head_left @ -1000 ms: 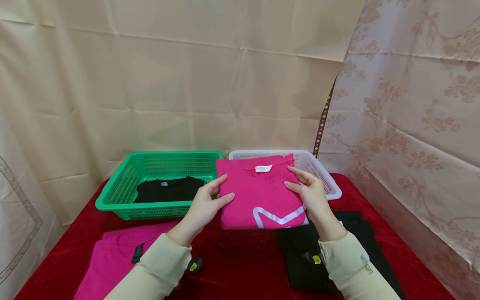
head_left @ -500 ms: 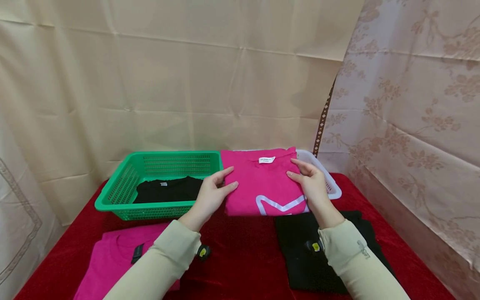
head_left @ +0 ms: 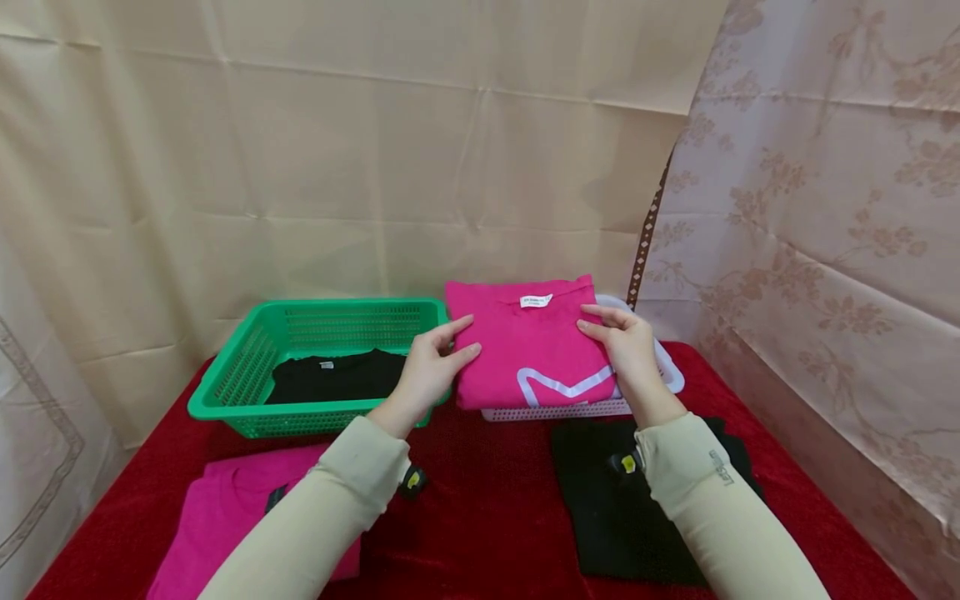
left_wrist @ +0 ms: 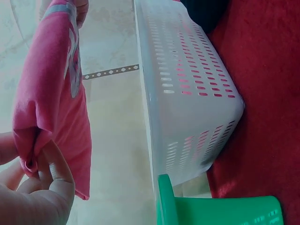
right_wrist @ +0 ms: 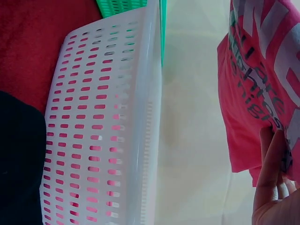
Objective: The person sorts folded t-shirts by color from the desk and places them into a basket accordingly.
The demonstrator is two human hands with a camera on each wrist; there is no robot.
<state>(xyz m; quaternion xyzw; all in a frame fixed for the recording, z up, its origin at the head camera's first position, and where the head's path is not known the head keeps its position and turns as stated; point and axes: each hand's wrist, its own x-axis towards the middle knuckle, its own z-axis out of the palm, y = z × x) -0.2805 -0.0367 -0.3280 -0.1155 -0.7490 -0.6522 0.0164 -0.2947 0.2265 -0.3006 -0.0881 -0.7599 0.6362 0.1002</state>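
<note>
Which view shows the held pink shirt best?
Head view: the held pink shirt faces the camera, its label visible, between left hand and right hand. The left wrist view shows it nearly edge-on; the right wrist view, only a cropped part with lettering.

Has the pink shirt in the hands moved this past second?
Yes: in the head view, the held shirt has gone up the picture and slightly right against the white basket, whose lower front now shows beneath.
</note>
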